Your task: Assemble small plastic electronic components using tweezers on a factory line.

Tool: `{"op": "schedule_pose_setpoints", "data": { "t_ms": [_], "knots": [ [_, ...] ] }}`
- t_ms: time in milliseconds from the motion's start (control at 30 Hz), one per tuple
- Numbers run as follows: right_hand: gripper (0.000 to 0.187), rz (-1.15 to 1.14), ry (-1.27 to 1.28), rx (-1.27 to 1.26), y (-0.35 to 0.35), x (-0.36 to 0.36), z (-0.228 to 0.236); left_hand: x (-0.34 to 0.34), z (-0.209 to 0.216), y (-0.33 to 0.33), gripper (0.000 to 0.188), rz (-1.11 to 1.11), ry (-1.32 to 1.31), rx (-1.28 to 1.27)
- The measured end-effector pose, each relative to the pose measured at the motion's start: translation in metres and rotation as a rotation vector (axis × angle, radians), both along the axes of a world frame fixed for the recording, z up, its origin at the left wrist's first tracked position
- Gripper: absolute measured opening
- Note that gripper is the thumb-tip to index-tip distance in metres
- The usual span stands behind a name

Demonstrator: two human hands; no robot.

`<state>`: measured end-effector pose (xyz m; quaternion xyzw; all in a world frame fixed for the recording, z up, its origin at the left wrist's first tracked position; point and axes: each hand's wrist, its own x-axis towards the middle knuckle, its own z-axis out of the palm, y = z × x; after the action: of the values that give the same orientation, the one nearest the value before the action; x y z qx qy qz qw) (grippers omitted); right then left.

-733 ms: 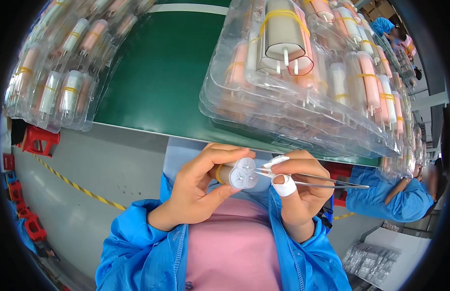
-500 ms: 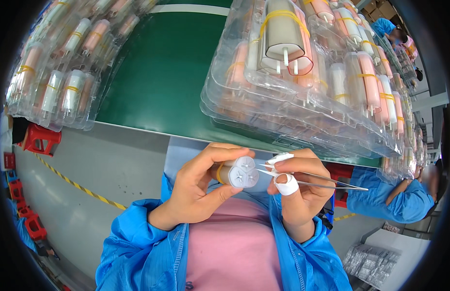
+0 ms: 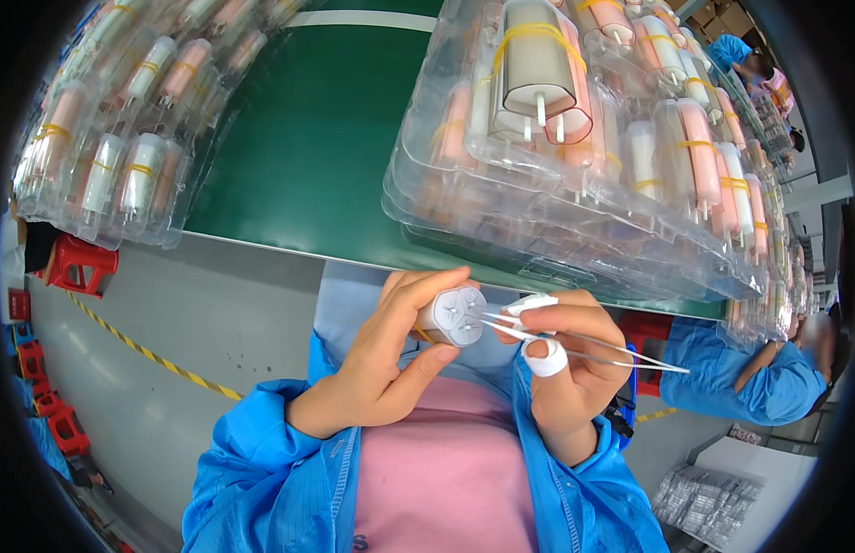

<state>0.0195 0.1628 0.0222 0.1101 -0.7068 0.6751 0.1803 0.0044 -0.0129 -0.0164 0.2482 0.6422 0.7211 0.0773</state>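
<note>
My left hand (image 3: 381,355) is closed around a banded bundle of plastic tubes (image 3: 455,316), whose round, whitish ends face right. A yellow rubber band shows partly beside my fingers. In my right hand (image 3: 570,355) is a pair of metal tweezers (image 3: 621,350), gripped between thumb and fingers, with white wrapping on the thumb and a fingertip. The tweezers' tips reach the end faces of the tubes; whether they touch or hold anything there is too small to tell.
Stacked clear plastic trays (image 3: 538,198) with banded grey, pink and white tubes stand at the right of the green table (image 3: 307,138). More filled trays (image 3: 123,175) stand at the left. Red stools (image 3: 82,264) are beyond; a person in blue (image 3: 722,364) sits at the right.
The tube bundle has turned slightly in my left hand and shifted a little up and left. The tweezers' tips have moved left and now overlap its end face.
</note>
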Motion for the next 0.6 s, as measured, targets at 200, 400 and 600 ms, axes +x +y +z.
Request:
{"op": "schedule_pose_setpoints", "data": {
  "t_ms": [200, 400, 600],
  "knots": [
    [0.018, 0.064, 0.012, 0.095, -0.0052, -0.0040, 0.0075, -0.0030, 0.0020, 0.0017, 0.054, 0.112, 0.202, -0.106],
    [0.017, 0.074, 0.030, 0.128, -0.0058, -0.0069, 0.0074, -0.0048, 0.0010, 0.0021, 0.056, 0.121, 0.257, -0.110],
    [0.016, 0.063, 0.025, 0.150, -0.0060, -0.0077, 0.0061, -0.0070, 0.0027, 0.0015, 0.055, 0.127, 0.298, -0.148]
  ]
}}
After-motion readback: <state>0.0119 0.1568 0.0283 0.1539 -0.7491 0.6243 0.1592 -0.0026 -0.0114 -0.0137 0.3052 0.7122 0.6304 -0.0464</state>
